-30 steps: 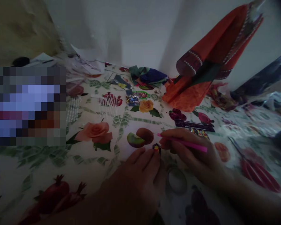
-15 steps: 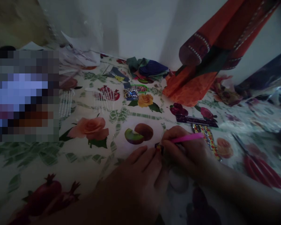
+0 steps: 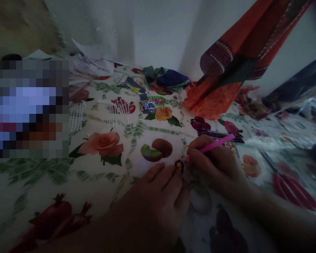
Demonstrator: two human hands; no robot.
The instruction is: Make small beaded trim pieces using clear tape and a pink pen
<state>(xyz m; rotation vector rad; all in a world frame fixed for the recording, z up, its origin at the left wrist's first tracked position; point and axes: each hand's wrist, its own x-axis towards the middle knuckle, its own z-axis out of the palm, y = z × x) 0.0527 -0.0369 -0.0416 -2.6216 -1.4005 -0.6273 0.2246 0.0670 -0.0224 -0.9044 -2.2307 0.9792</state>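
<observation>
My left hand [image 3: 160,196] lies low over the table, its fingertips holding a small dark beaded piece [image 3: 179,164] against the cloth. Yellow and red spots show on that piece; the fingers cover part of it. Just to the right, my right hand [image 3: 213,161] pinches a pink pen-like stick [image 3: 218,142], tilted with its upper end to the right. Its lower tip is close to the piece, apart from it. Behind my right hand lies a beaded strip [image 3: 230,144], partly hidden, near a dark purple strip [image 3: 237,135] with a pale beaded edge.
Red-handled scissors [image 3: 292,186] lie at the right. Farther back are a square of shiny beads [image 3: 147,105], a green-rimmed dish of beads [image 3: 160,101], rows of white beads [image 3: 118,114] and blue-green cloth [image 3: 168,77]. An orange garment [image 3: 213,98] hangs onto the patterned tablecloth [image 3: 116,189].
My right hand has drawn slightly up and away from the small piece, and the pink stick now tilts more steeply. The left hand keeps its place on the piece.
</observation>
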